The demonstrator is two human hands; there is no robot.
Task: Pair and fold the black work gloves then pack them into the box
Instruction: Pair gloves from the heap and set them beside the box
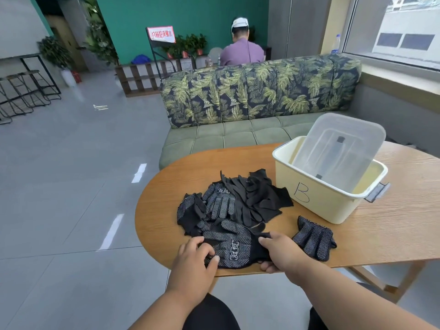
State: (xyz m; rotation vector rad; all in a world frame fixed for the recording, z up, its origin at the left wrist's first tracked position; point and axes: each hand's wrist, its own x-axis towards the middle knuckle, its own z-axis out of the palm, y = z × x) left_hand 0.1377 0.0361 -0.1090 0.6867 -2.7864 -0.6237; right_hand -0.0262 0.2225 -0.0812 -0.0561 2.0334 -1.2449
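- Both hands are working the nearest dotted glove (234,248) at the table (392,234) front edge, just below the loose pile of black gloves (234,201).
- Left hand (194,254) is resting on the glove's finger end w/ fingertips bent down, pressing the fabric rather than clamping it.
- Right hand (278,252) is pinching the cuff end: thumb on top, other fingers tucked under the edge.
- One single dotted glove (314,236) is lying apart to the right, near the right hand, prob. the mate for this one.
- Cream box (316,198), marked "B", is sitting right of the pile; the clear lid (338,151) is standing tilted inside it. Can't tell if anything is packed in yet; looks like early stage, nothing paired.
- Risks from here, as I'm judging it:
  - glove is overhanging close to the table edge, so a pull toward the body could be dragging it off to the floor.
  - pile is tangled; lifting one may be snagging neighbours & scattering them.
  - plain and dotted gloves are mixed, so a mismatch in pairing is likely w/o checking.
  - lid is blocking much of the box opening; packing w/o removing it could be jamming the folded pairs.
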